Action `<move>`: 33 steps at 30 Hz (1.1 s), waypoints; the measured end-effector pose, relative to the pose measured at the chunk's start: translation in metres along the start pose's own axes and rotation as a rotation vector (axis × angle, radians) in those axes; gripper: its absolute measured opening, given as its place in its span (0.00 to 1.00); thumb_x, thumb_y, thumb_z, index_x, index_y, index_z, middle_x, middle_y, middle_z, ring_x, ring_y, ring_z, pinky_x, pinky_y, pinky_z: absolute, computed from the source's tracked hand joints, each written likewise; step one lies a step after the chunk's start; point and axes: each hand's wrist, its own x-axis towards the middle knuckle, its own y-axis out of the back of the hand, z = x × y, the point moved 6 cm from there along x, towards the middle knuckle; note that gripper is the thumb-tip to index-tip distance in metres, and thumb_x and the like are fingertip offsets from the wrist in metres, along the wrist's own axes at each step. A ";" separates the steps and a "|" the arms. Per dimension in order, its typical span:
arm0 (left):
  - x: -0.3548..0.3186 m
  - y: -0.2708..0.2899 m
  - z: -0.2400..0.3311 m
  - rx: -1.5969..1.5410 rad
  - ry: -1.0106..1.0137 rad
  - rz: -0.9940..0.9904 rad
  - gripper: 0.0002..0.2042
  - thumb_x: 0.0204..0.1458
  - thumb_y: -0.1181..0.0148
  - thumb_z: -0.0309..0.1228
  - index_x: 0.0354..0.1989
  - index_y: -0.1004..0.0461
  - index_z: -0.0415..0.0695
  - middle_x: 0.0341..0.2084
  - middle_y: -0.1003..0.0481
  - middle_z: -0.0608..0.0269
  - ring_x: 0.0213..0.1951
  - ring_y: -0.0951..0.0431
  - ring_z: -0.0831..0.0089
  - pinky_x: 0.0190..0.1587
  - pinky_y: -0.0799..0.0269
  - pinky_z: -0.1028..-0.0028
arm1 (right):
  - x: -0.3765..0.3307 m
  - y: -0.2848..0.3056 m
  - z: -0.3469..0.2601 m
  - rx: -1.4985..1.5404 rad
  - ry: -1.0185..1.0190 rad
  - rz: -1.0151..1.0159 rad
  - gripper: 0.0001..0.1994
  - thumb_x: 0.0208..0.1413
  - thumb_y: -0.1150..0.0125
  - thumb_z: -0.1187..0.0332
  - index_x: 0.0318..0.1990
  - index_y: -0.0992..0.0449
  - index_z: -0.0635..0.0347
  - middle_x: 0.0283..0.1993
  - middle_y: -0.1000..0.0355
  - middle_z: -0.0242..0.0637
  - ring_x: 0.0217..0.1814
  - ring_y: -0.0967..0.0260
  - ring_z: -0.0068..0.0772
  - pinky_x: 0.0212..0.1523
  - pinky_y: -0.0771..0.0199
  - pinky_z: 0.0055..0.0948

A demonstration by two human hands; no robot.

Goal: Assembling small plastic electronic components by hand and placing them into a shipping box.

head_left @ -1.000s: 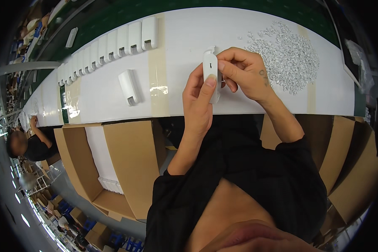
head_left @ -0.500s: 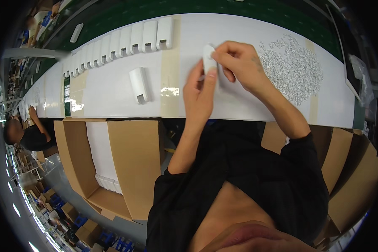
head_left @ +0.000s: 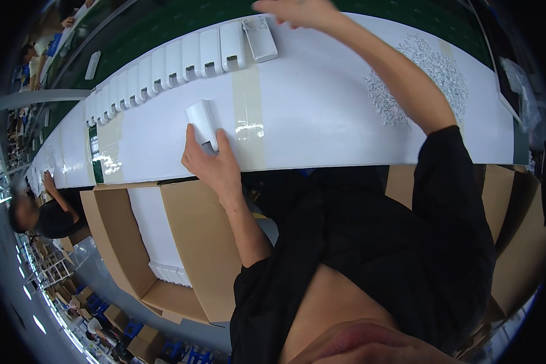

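Left hand [head_left: 213, 167] about a white case [head_left: 201, 119]; right hand [head_left: 300, 13] by an open shell [head_left: 262, 45].
Row of white cases [head_left: 158, 68] beyond left hand, whose thumb and finger straddle the case's near end; pressure can't be told. Even side contact likely steadiest. Shell just below the blurred right fingertips, grip unclear; small pale pieces [head_left: 434, 64] farther right. No legible lettering.

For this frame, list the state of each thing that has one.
Left hand: thumb and finger either side of the single white case.
Single white case: on the table, notched end nearer the camera.
Right hand: outstretched at the picture's top edge, blurred.
Row of white cases: side by side.
White shell: hollow side up, at the row's right end.
Small pale pieces: scattered loosely.
Left cardboard box: open, white items inside.
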 end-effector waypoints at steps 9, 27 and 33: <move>0.000 -0.005 0.016 -0.040 0.041 -0.050 0.29 0.52 0.35 0.34 0.62 0.33 0.37 0.53 0.28 0.47 0.55 0.33 0.53 0.58 0.35 0.60 | -0.084 0.132 0.144 -0.271 0.311 0.189 0.13 0.58 0.42 0.66 0.33 0.21 0.71 0.26 0.26 0.41 0.24 0.31 0.27 0.26 0.28 0.23; -0.042 -0.042 0.071 -0.631 0.200 -0.238 0.26 0.58 0.38 0.33 0.63 0.34 0.33 0.52 0.26 0.48 0.52 0.25 0.61 0.56 0.32 0.70 | -0.158 0.055 0.104 -0.890 0.629 0.293 0.04 0.58 0.40 0.72 0.34 0.23 0.61 0.34 0.27 0.34 0.37 0.32 0.34 0.41 0.28 0.28; -0.047 -0.063 0.081 -1.020 0.359 -0.423 0.24 0.60 0.41 0.30 0.62 0.35 0.31 0.50 0.26 0.47 0.53 0.25 0.63 0.55 0.31 0.72 | -0.154 0.069 0.109 -0.718 0.561 0.264 0.04 0.58 0.40 0.73 0.32 0.24 0.63 0.34 0.26 0.35 0.37 0.31 0.36 0.40 0.28 0.29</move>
